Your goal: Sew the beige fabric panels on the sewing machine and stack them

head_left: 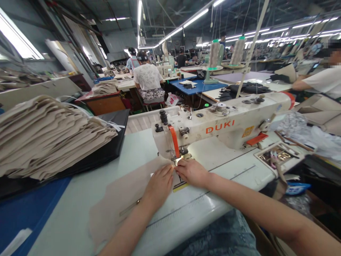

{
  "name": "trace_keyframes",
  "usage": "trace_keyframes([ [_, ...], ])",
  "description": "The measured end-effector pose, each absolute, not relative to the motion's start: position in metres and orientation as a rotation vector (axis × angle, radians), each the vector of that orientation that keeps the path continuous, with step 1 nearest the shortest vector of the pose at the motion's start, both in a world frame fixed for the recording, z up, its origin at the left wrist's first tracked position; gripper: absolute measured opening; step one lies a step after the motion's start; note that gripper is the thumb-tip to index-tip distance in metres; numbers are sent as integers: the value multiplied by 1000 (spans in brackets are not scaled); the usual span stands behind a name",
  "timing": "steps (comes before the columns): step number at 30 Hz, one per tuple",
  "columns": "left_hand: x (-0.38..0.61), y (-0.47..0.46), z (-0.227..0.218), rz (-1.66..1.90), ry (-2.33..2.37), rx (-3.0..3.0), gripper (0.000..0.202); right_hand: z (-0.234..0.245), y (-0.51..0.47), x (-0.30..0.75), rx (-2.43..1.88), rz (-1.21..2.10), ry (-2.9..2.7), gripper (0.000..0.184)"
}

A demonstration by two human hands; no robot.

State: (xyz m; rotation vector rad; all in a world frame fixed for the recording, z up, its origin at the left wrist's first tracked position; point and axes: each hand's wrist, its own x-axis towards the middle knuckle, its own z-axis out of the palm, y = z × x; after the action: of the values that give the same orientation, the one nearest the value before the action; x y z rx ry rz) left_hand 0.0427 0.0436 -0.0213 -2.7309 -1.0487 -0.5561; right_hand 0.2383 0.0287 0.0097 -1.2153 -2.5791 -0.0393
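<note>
A beige fabric piece (122, 190) lies flat on the pale machine table, its far edge under the needle area of a white sewing machine (197, 128). On the fabric, left of the needle, my left hand (160, 183) rests with its fingers stretched forward. My right hand (193, 172) is just right of the needle, its fingers bent and closed at the fabric's edge. The two hands' fingertips almost meet in front of the presser foot (176, 161). What lies beneath the fingers is hidden.
A tall stack of beige fabric pieces (53, 138) sits on black material at the left. A parts tray (279, 156) with small metal pieces is at the right. Thread cones (214, 55) stand behind the machine. Other people work nearby, one at the right (325, 80).
</note>
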Motion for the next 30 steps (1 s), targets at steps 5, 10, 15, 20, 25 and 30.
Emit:
trace_keyframes([
  [5,40,37,-24,-503,-978,-2753,39,5,24,239,-1232,-42,-2567,19],
  [10,38,30,-20,-450,-939,-2728,40,5,23,240,-1231,-40,-2552,19],
  [15,37,27,-22,-514,-920,-2706,39,7,25,238,-1236,-42,-2535,18],
  [20,33,21,-26,-529,-990,-2733,40,6,24,238,-1223,-32,-2524,17],
  [25,40,27,-27,-550,-1038,-2714,39,4,23,239,-1247,-40,-2490,19],
  [30,46,38,-27,-573,-1034,-2715,39,4,24,239,-1263,-37,-2476,19],
])
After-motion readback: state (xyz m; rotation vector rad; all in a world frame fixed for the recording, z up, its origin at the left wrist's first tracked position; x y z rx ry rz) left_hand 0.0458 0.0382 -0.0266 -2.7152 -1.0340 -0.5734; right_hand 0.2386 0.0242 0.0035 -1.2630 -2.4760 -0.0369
